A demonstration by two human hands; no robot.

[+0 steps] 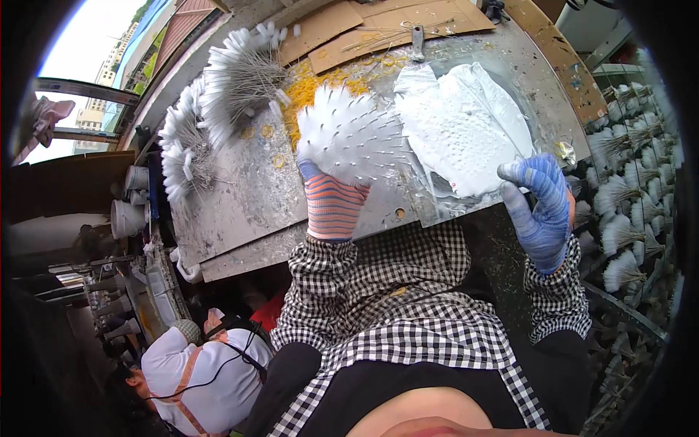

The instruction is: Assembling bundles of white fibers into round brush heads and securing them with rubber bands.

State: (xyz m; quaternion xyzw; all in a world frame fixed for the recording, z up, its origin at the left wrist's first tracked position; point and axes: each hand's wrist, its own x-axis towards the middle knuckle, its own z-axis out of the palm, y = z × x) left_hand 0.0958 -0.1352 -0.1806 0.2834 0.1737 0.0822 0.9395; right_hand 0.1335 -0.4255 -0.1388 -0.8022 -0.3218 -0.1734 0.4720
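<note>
My left hand (336,202), in an orange and grey striped glove, is closed around a thick bundle of white brushes (348,138). Many small grey tips stick out of the bundle's white face. To its right, a mass of white paste (466,135) lies spread on a clear plastic sheet, its surface pitted with small dents. At the paste's near right edge is my right hand (540,207), in a blue glove smeared white at the fingertips. Its thumb and forefinger are slightly apart, with nothing visible between them.
Bundles of white wire-stemmed brushes (237,84) lie at the table's left. Yellow rubber bands (298,91) are heaped behind the held bundle. Cardboard (408,33) and a scraper (417,42) lie at the back. Racks of white brushes (622,226) stand right. Another person (207,375) is at lower left.
</note>
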